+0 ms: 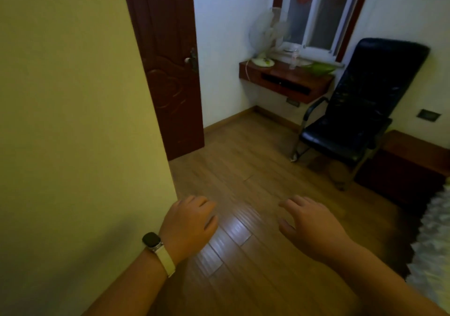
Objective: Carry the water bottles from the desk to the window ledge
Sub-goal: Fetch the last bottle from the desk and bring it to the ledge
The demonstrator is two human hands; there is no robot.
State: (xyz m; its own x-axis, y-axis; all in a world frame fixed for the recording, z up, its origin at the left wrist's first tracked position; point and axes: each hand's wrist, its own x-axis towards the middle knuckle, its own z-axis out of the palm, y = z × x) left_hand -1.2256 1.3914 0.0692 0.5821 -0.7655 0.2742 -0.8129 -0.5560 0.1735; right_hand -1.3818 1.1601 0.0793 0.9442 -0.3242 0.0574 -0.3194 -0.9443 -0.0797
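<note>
While left hand (189, 223) and right hand (309, 228) hang empty, fingers loose, far from the desk (287, 85), fetching seems the step; next, grasp the bottle (294, 60) on it.

head-worn view, forward and downward

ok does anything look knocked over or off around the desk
Nothing stands out. The bottle stands upright on the desk beside the fan, with no spill visible. The chair sits upright on the floor. The left hand and right hand hold nothing.
</note>
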